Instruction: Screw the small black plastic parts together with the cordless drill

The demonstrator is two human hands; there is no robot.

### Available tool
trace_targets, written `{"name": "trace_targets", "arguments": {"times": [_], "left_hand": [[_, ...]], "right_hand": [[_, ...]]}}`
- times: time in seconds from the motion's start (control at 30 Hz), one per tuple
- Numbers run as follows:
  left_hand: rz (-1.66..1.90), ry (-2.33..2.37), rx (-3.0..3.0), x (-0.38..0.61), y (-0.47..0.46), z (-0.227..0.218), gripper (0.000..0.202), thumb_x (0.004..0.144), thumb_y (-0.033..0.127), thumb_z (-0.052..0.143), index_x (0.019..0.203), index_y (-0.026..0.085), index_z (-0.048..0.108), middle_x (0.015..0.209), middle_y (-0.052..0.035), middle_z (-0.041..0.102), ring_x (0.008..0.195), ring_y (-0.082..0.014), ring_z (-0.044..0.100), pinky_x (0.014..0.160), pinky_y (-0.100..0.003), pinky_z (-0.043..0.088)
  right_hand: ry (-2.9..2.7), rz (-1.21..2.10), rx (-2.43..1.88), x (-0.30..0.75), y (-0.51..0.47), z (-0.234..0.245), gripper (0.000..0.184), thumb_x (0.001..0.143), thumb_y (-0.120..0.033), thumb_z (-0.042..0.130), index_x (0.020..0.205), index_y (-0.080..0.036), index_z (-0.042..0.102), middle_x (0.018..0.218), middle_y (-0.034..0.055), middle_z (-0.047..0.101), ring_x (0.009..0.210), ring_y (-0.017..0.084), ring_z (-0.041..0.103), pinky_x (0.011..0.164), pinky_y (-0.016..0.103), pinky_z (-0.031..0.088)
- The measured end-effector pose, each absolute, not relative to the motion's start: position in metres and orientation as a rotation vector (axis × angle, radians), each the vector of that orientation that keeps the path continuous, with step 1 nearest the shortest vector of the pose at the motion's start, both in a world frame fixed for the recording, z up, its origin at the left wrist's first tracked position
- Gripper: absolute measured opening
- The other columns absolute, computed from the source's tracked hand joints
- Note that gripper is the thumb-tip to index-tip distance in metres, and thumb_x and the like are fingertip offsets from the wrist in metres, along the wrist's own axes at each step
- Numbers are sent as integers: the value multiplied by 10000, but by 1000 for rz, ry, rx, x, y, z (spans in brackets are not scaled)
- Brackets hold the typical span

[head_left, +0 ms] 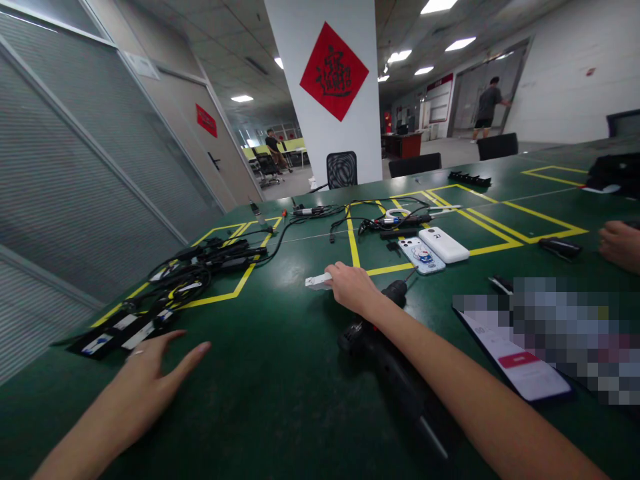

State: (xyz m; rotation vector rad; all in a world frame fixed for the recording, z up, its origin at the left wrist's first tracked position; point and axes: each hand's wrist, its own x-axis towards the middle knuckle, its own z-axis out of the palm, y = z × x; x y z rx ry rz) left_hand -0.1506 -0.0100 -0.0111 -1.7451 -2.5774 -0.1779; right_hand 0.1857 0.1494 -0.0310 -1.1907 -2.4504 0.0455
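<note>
My right hand point(351, 287) reaches across the green table point(280, 373) and is closed on a small white flat piece point(317, 281) that pokes out to its left. Under my right forearm lies a black power screwdriver point(380, 347), its bit end near my wrist. My left hand point(150, 380) rests low on the table at the near left with fingers stretched out and nothing in it. Just beyond its fingertips lie black flat strips with white labels point(117, 332).
A tangle of black cables and adapters point(200, 267) fills the left yellow-taped box. A white power bank point(443, 244) and a phone point(421, 255) lie in the middle box. A phone with a lit screen point(520, 363) sits at the right. Another person's hand point(620, 245) rests at the right edge.
</note>
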Motion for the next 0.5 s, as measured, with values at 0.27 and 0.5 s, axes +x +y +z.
{"name": "trace_targets", "arguments": {"times": [0.27, 0.5], "left_hand": [[-278, -1937, -2378, 11, 96, -7, 618, 728, 513, 571, 1246, 214, 418, 1240, -106, 514, 1089, -283, 529, 874, -367, 440], [-38, -1954, -2281, 4, 103, -6, 331, 870, 444, 356, 983, 196, 544, 866, -80, 652, 784, -241, 615, 629, -292, 405]], "right_hand": [[-2524, 124, -950, 187, 148, -25, 256, 921, -319, 389, 1133, -236, 507, 1041, 51, 609, 942, 211, 606, 792, 312, 444], [-2460, 179, -979, 185, 153, -33, 264, 906, -311, 430, 1148, -217, 484, 1042, 58, 652, 964, 213, 613, 781, 305, 442]]}}
